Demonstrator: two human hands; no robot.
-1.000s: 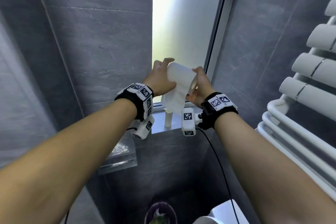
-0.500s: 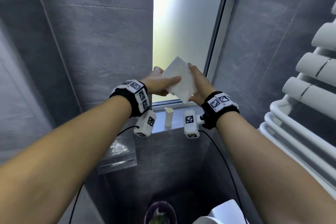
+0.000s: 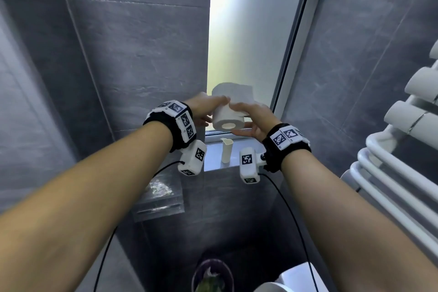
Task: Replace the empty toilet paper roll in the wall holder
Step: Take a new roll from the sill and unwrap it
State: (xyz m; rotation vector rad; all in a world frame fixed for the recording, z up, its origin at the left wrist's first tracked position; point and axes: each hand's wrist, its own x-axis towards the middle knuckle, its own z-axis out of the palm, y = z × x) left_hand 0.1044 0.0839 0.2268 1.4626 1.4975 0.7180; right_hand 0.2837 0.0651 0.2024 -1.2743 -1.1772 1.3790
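A white toilet paper roll [image 3: 226, 119] is held up in front of the frosted window, its open core facing me. A loose flap of paper [image 3: 233, 93] stands up behind it. My left hand [image 3: 205, 107] grips the roll from the left. My right hand [image 3: 252, 119] cups it from the right and below. Beneath the hands, a white upright peg [image 3: 226, 150] stands on the window sill [image 3: 214, 157]. No wall holder can be made out for certain.
Grey tiled walls close in on both sides. A white towel radiator [image 3: 400, 149] fills the right. A clear shelf [image 3: 159, 199] juts from the left wall. Below are a dark round bin [image 3: 212, 275] and a white toilet edge [image 3: 291, 280].
The roll has turned in my hands: earlier its flat sheet side faced me, now its open core does. Both hands have shifted slightly lower around it.
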